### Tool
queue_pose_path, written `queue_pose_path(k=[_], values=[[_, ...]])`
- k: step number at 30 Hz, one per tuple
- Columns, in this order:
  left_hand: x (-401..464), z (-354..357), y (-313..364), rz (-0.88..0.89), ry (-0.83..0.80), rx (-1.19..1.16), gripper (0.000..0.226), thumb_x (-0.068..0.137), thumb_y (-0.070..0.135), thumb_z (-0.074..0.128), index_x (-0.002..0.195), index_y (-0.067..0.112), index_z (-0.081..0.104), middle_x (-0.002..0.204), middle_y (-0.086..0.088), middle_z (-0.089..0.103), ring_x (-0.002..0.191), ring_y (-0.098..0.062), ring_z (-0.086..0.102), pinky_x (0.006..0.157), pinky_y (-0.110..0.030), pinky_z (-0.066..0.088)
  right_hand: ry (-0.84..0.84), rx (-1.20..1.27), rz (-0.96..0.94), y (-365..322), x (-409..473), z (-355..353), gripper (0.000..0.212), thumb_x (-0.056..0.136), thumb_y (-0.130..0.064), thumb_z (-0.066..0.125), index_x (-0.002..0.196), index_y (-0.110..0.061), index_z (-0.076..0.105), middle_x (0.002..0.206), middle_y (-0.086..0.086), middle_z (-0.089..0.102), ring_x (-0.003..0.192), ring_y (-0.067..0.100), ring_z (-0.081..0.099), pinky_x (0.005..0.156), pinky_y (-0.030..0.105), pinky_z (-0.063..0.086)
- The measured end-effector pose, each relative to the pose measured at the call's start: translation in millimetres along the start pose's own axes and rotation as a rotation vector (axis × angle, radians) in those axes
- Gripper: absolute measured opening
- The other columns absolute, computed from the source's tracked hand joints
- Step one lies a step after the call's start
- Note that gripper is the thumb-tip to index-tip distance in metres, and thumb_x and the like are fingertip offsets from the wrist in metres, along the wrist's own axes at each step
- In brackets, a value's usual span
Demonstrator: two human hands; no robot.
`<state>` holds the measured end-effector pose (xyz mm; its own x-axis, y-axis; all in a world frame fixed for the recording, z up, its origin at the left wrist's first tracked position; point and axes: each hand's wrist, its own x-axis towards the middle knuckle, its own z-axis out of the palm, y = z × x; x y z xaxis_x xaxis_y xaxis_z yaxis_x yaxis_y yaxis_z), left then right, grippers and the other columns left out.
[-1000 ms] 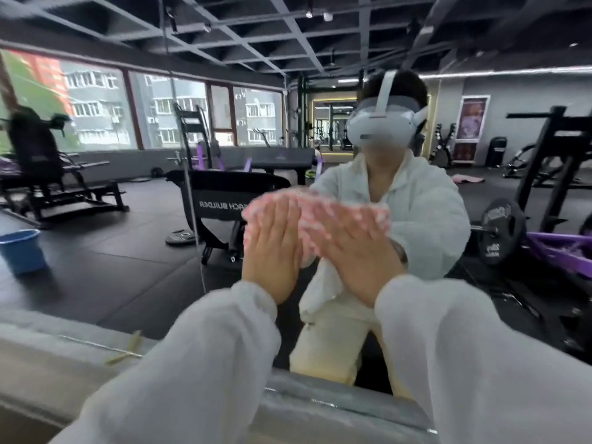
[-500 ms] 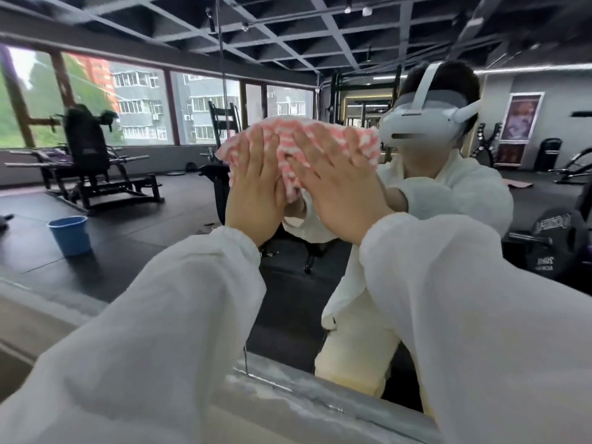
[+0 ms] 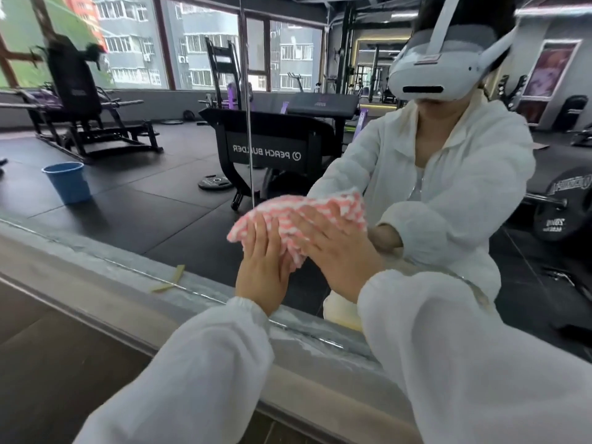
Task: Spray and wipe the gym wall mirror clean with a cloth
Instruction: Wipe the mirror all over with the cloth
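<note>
The wall mirror fills the view ahead and reflects the gym and a person in a white jacket. A pink-and-white striped cloth is bunched flat against the lower glass. My left hand presses on its left part with straight fingers. My right hand lies beside it, fingers spread flat on the cloth's right part. Both palms push the cloth onto the mirror. No spray bottle is in view.
The mirror's grey metal bottom frame runs diagonally below my hands, with a wide ledge under it. A yellowish tape scrap sticks to the frame. A vertical seam splits the mirror panels. A blue bucket appears in the reflection.
Both hands slid the cloth up the glass, then down to the lower part near the bottom frame. My view came closer and lower.
</note>
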<state>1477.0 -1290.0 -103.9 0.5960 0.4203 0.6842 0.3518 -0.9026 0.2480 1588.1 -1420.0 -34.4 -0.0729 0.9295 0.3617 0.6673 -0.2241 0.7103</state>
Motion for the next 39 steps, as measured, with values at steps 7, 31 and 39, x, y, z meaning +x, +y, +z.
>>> queue_pose_path(k=[7, 31, 39], values=[[-76.6, 47.4, 6.3, -0.336, -0.360, -0.162, 0.072, 0.099, 0.026, 0.040, 0.145, 0.010, -0.013, 0.148, -0.006, -0.027, 0.145, -0.030, -0.007, 0.118, -0.034, 0.006, -0.409, 0.022, -0.157, -64.4, -36.9, 31.7, 0.069, 0.103, -0.032, 0.024, 0.129, -0.013, -0.037, 0.135, 0.007, -0.051, 0.131, 0.031, -0.040, 0.094, 0.050, -0.028], [-109.4, 60.0, 74.7, 0.417, -0.864, 0.353, 0.066, 0.096, 0.049, 0.014, 0.121, 0.017, 0.066, 0.134, -0.001, 0.056, 0.128, -0.023, 0.046, 0.118, -0.038, -0.005, -0.456, 0.403, 0.118, -69.6, -185.9, 79.5, 0.065, 0.078, -0.052, 0.027, 0.103, -0.017, 0.076, 0.112, -0.003, 0.069, 0.119, 0.019, 0.048, 0.101, 0.046, 0.039], [-34.1, 39.2, 119.2, 0.471, -0.342, 0.223, 0.057, 0.096, 0.046, 0.019, 0.139, 0.010, 0.030, 0.157, -0.012, 0.005, 0.129, -0.037, 0.036, 0.112, -0.045, 0.011, -0.142, 0.224, 0.257, 27.7, -189.2, 34.9, 0.055, 0.088, -0.039, 0.029, 0.133, -0.016, 0.049, 0.148, -0.001, 0.035, 0.140, 0.021, 0.015, 0.109, 0.051, 0.013]])
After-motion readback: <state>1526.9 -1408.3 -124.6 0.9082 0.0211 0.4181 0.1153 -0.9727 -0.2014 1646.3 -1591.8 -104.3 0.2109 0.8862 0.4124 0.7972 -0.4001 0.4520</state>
